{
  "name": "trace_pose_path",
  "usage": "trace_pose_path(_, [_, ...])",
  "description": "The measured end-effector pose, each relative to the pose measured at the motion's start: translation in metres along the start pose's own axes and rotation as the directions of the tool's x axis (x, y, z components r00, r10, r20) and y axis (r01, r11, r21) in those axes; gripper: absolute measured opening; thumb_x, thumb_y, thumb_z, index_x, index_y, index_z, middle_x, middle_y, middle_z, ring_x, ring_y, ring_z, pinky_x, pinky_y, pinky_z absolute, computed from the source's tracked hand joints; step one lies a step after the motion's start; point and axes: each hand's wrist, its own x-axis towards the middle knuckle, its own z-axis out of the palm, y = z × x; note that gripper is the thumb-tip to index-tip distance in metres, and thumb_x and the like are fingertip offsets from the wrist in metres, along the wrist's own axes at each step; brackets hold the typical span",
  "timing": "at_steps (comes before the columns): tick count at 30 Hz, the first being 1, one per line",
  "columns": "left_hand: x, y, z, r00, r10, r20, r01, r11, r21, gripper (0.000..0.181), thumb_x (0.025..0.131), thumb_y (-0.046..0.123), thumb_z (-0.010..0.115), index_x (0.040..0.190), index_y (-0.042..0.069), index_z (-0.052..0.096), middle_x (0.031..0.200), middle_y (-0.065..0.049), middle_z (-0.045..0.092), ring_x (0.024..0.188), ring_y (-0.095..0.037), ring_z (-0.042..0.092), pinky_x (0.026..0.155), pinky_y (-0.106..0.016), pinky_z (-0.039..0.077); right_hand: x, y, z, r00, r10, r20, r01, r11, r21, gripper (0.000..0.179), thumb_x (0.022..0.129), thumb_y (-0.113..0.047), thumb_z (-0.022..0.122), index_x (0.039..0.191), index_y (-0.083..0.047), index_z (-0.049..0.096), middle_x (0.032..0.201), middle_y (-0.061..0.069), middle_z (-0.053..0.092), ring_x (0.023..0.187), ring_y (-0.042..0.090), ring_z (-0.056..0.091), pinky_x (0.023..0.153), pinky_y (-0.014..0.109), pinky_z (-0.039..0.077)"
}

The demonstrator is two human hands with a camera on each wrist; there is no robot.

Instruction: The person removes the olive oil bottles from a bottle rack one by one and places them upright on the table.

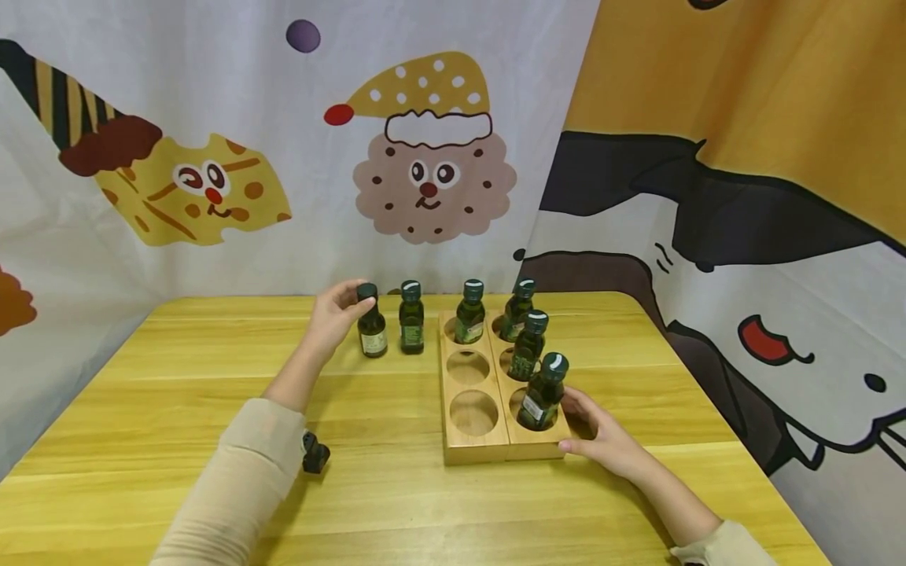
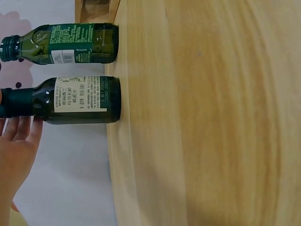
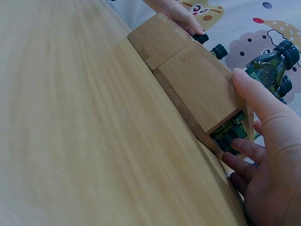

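Observation:
My left hand (image 1: 331,321) pinches a dark glass bottle with a cream label (image 1: 373,339) by its capped neck. That bottle stands upright at the back of the table, beside a green glass bottle (image 1: 411,326). In the left wrist view, the cream label (image 2: 75,94) carries small print. My right hand (image 1: 607,442) holds the near right corner of a wooden bottle rack (image 1: 476,454). Its thumb (image 3: 254,92) presses the rack's edge, while the fingers (image 3: 247,153) curl at the open side. Three green bottles (image 1: 543,397) fill the right column; another (image 1: 470,318) sits in the left column's back hole.
Two round holes (image 1: 474,413) in the rack's left column hold no bottle. A small black object (image 1: 314,453) shows beside the left sleeve. Behind the table's back edge hangs a printed cartoon curtain (image 1: 283,267).

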Motion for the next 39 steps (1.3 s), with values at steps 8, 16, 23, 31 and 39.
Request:
trace_pose_path(8, [0.001, 0.002, -0.001, 1.000, -0.011, -0.016, 0.012, 1.000, 0.017, 0.048, 0.091, 0.023, 0.068, 0.133, 0.003, 0.054, 0.127, -0.015, 0.056, 0.116, -0.024, 0.051, 0.098, -0.041, 0.042, 0.000, 0.000, 0.000, 1.000, 0.003, 0.000, -0.003, 1.000, 0.000, 0.076, 0.083, -0.005, 0.074, 0.146, -0.001, 0.032, 0.134, 0.022, 0.050, 0.121, 0.006, 0.046, 0.099, 0.018, 0.034])
trace_pose_path(16, [0.006, 0.031, 0.002, 0.992, 0.126, -0.025, -0.126, 0.992, -0.011, 0.050, 0.091, 0.027, 0.069, 0.133, 0.006, 0.054, 0.127, -0.013, 0.059, 0.115, -0.021, 0.054, 0.100, -0.037, 0.041, 0.000, -0.001, -0.001, 1.000, 0.009, -0.006, -0.009, 1.000, -0.001, 0.077, 0.082, -0.004, 0.074, 0.146, -0.001, 0.032, 0.134, 0.023, 0.050, 0.121, 0.006, 0.046, 0.099, 0.017, 0.033])
trace_pose_path(23, [0.001, 0.060, 0.021, 0.977, 0.207, -0.052, -0.211, 0.975, -0.072, 0.049, 0.089, 0.023, 0.071, 0.132, 0.005, 0.055, 0.126, -0.010, 0.060, 0.118, -0.023, 0.053, 0.102, -0.034, 0.039, 0.000, 0.000, -0.001, 1.000, 0.004, -0.002, -0.004, 1.000, 0.000, 0.077, 0.082, -0.004, 0.074, 0.146, -0.002, 0.032, 0.135, 0.022, 0.050, 0.121, 0.007, 0.046, 0.099, 0.017, 0.033])
trace_pose_path(31, [-0.005, 0.078, 0.058, 0.967, 0.255, 0.000, -0.252, 0.956, -0.148, 0.045, 0.089, 0.017, 0.071, 0.130, 0.006, 0.057, 0.124, -0.012, 0.061, 0.118, -0.026, 0.054, 0.102, -0.032, 0.040, 0.000, 0.000, 0.000, 1.000, 0.006, -0.002, -0.006, 1.000, 0.000, 0.077, 0.082, -0.005, 0.075, 0.146, -0.002, 0.032, 0.134, 0.021, 0.051, 0.121, 0.007, 0.047, 0.099, 0.016, 0.033])
trace_pose_path(39, [-0.007, 0.072, 0.093, 0.970, 0.236, 0.051, -0.223, 0.956, -0.188, 0.048, 0.088, 0.016, 0.072, 0.132, 0.007, 0.056, 0.124, -0.008, 0.061, 0.116, -0.023, 0.056, 0.100, -0.032, 0.042, 0.000, -0.001, 0.000, 1.000, 0.008, -0.002, -0.008, 1.000, 0.003, 0.077, 0.083, -0.005, 0.074, 0.146, -0.002, 0.032, 0.133, 0.022, 0.051, 0.120, 0.006, 0.047, 0.099, 0.016, 0.033])
